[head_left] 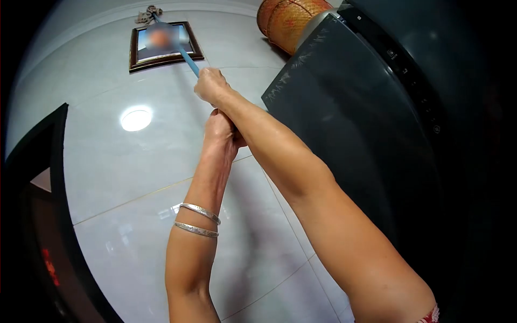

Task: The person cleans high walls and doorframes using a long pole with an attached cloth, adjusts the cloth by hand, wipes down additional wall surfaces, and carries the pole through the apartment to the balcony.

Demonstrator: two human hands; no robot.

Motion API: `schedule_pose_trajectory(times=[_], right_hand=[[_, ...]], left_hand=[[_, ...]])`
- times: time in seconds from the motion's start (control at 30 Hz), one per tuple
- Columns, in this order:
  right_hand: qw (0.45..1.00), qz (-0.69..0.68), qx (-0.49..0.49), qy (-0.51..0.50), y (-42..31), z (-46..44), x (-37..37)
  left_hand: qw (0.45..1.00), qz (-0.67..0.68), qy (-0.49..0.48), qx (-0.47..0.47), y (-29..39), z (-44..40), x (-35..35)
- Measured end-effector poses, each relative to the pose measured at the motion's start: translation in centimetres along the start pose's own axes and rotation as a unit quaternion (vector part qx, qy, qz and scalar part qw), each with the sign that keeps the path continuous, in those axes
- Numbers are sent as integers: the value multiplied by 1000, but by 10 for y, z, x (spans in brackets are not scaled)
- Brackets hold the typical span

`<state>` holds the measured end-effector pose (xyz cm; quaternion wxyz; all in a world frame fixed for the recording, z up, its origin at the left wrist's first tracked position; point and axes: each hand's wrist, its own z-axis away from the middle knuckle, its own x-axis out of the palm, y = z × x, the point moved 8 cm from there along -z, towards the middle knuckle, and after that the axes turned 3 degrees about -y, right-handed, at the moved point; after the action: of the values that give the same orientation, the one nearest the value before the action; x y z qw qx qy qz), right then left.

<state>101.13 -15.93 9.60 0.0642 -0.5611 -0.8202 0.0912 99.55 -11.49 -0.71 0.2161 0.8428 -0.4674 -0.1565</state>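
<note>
Both arms reach up and forward. My right hand (pixel 211 86) is wrapped round a blue mop pole (pixel 189 62). My left hand (pixel 219 129) is closed just below it, on the lower part of the pole, which the hands and right forearm mostly hide. A bunched greyish cloth head (pixel 149 14) sits at the pole's far end, by the top edge of a framed picture (pixel 139 68) on the wall. Part of the pole passes in front of the picture, whose middle is blurred. Two silver bangles (pixel 198 230) circle my left forearm.
A glossy light tiled wall (pixel 118 172) fills the middle, with a round light reflection. To the right stands a tall dark refrigerator (pixel 344 124) with a control strip, and a woven basket (pixel 293 21) is on top. A dark door frame (pixel 60 145) borders the left.
</note>
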Motion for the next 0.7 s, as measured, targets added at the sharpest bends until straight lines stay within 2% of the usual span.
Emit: schedule_pose_trajectory(times=[0.2,0.33,0.47,0.53,0.6,0.63,0.7], right_hand=[[999,17,40,24,44,-6,-23],[997,14,68,30,78,-5,-35],[994,27,96,40,122,6,-37],[992,39,119,26,149,21,-24],[993,71,49,82,167,39,-12],[995,68,36,70,182,57,0],[997,52,22,55,194,97,19]], left_hand=[[997,5,-48,-55,-31,-13,22],[992,-73,-50,-87,-52,-15,34],[986,-59,-85,-129,-99,-24,38],[986,-56,-62,-146,-127,-16,30],[984,-75,-44,-156,-151,4,20],[975,-64,-16,-210,-173,31,10],[972,-91,6,-217,-194,60,-6]])
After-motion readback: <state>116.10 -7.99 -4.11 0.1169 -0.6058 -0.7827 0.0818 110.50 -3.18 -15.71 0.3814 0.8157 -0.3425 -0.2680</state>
